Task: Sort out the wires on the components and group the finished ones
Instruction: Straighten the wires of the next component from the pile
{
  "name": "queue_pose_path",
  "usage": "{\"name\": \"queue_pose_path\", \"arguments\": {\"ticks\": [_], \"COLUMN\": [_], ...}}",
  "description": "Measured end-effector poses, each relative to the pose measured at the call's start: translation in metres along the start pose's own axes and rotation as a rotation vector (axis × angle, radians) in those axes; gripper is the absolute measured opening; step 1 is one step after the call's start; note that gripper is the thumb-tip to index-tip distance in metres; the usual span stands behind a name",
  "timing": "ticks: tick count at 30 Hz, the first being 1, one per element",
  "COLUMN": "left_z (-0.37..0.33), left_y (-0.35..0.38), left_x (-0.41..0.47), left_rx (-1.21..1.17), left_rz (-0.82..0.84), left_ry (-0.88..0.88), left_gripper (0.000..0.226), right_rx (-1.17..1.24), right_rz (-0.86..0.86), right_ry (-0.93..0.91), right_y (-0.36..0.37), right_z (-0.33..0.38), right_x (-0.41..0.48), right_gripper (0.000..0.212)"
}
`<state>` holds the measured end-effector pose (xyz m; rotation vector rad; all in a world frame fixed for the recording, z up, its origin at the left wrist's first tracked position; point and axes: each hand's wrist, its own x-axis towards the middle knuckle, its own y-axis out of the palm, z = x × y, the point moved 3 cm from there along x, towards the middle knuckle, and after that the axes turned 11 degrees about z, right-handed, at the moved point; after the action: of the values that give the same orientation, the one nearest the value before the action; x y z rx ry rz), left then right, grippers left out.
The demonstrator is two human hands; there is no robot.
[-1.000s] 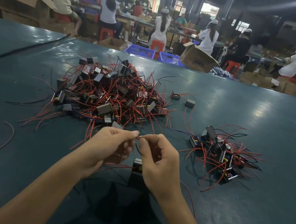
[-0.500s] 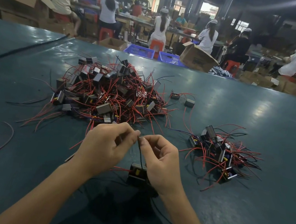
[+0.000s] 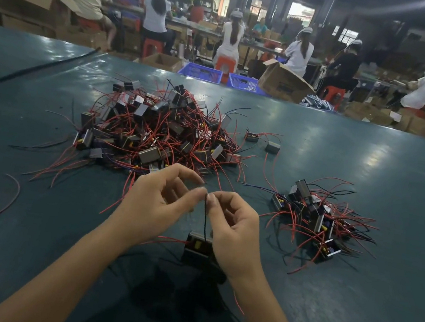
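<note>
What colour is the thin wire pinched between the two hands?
Black: the thin wire rises from a small dark boxy component. Head view shows it best.

Both bare forearms reach forward. The left grip [image 3: 160, 205] and right grip [image 3: 234, 230] meet fingertip to fingertip, pinching a thin black wire [image 3: 205, 220], other fingers curled.

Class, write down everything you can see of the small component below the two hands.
The component is a small dark boxy block with a yellow patch on its face, its right side hidden behind the right hand. A thin black wire rises from its top to where the left hand and right hand pinch it. A red wire trails off to its left. It sits low over the green table; whether it hangs or rests is unclear.
</note>
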<state>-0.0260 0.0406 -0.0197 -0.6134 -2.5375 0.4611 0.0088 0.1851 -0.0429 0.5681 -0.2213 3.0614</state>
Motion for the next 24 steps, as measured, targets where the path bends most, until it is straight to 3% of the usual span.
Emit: {"name": "queue_pose_path", "arguments": {"ticks": [6, 9, 16, 21, 24], "left_z": [-0.001, 0.001, 0.004, 0.002, 0.005], "left_y": [-0.004, -0.003, 0.007, 0.003, -0.001], "left_x": [-0.003, -0.003, 0.003, 0.003, 0.005], "left_rx": [0.255, 0.145, -0.385, -0.296, -0.251], "left_rz": [-0.052, -0.038, -0.01, -0.016, -0.057], "left_ry": [0.149, 0.077, -0.335, -0.303, -0.285], "left_gripper": [0.01, 0.014, 0.058, 0.053, 0.031], "right_rx": [0.016, -0.024, -0.138, -0.118, -0.113], "right_rz": [0.014, 0.019, 0.047, 0.039, 0.018], "right_ry": [0.014, -0.025, -0.085, -0.074, -0.065], "right_y": [0.001, 0.002, 0.005, 0.003, 0.002], "right_z": [0.001, 0.002, 0.003, 0.003, 0.002], "right_x": [0.0, 0.0, -0.003, -0.002, -0.001], "right_gripper": [0.019, 0.018, 0.016, 0.016, 0.017]}}
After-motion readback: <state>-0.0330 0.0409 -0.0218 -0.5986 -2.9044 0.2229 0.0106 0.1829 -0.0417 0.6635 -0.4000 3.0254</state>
